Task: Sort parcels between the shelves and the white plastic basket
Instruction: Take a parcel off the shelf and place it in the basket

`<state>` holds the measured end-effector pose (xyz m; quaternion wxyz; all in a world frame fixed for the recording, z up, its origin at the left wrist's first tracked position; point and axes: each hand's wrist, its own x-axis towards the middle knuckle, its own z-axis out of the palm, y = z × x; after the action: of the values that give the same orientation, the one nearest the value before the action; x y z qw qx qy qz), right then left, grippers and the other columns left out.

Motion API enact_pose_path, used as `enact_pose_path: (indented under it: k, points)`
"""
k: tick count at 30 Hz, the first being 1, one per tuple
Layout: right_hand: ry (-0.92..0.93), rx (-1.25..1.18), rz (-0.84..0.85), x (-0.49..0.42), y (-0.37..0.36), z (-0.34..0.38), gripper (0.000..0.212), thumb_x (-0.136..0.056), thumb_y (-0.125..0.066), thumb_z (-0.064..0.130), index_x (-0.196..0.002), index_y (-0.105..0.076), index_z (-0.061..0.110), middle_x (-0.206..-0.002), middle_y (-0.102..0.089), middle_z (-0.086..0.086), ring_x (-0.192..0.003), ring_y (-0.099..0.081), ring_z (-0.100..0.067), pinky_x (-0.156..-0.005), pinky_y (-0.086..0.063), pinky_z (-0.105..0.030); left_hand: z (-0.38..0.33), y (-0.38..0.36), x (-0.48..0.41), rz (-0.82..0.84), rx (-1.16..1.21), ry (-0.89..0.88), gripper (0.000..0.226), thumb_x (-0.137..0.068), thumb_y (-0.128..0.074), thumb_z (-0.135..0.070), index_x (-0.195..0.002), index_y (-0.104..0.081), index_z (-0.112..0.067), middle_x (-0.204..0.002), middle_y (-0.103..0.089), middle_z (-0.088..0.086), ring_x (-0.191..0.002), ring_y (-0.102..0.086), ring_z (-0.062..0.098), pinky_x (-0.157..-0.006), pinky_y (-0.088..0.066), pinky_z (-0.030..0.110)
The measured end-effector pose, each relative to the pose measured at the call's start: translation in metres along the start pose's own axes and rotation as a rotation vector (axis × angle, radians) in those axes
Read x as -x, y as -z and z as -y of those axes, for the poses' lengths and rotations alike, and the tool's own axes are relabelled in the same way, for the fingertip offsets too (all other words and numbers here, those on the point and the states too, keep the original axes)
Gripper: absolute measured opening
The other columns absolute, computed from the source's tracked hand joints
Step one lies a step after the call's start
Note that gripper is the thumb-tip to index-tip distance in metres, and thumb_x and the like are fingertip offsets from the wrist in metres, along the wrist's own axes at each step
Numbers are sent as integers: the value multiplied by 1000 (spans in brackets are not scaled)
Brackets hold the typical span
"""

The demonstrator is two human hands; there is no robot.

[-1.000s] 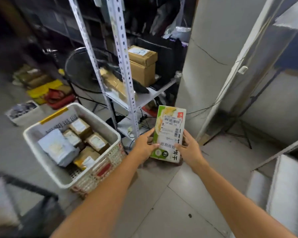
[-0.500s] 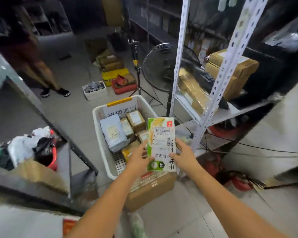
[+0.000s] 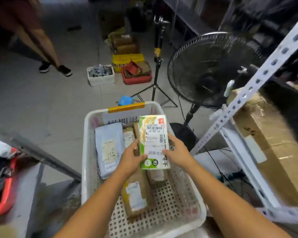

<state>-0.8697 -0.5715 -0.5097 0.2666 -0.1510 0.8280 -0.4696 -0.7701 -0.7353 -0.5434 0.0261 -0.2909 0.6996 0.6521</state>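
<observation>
As left hand (image 3: 132,158) and right hand (image 3: 178,154) clamp their fingers on the green packet (image 3: 153,143), it partly hides parcels (image 3: 128,137).

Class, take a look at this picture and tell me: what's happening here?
A person grips a green and white carton with the left hand and the right hand, holding it above the white plastic basket. The basket holds a grey mailer bag and several brown parcels. A large cardboard box lies on the metal shelf to the right.
</observation>
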Motion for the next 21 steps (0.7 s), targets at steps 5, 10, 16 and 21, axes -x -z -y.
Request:
enact_pose_path:
  k: [5,10,16,21]
  points:
    - [-14,73,87,-111,-6,-36,63,-86,-63,-6,-142,-48,18,-132,-61,0,-118,-58,-14,-96,-53,-33,24,-8,-94,-75,32,75,80,-84,-69,3,-150,-34,-26,-132,-61,9,-115,-62,26,-92,-54,49]
    - [-45,139,103,-182,-18,-67,58,-86,-65,-3,-138,-52,20,-129,-64,-1,-112,-61,-14,-90,-54,-30,49,-13,-160,-90,98,147,79,-86,-67,4,-151,-32,-22,-136,-57,13,-119,-59,29,-95,-51,53]
    - [-38,175,94,-220,-40,-77,54,-87,-60,-7,-136,-52,13,-129,-62,-4,-112,-58,-16,-93,-50,-31,61,0,-200,-61,102,195,79,-87,-66,4,-151,-32,-26,-130,-62,12,-111,-64,25,-92,-54,47]
    - [-72,207,57,-228,-49,-84,41,-89,-52,-6,-126,-56,11,-121,-64,-7,-103,-59,-19,-89,-52,-34,71,3,-210,-37,69,211,76,-86,-69,-2,-149,-34,-30,-124,-66,8,-105,-67,21,-87,-57,44]
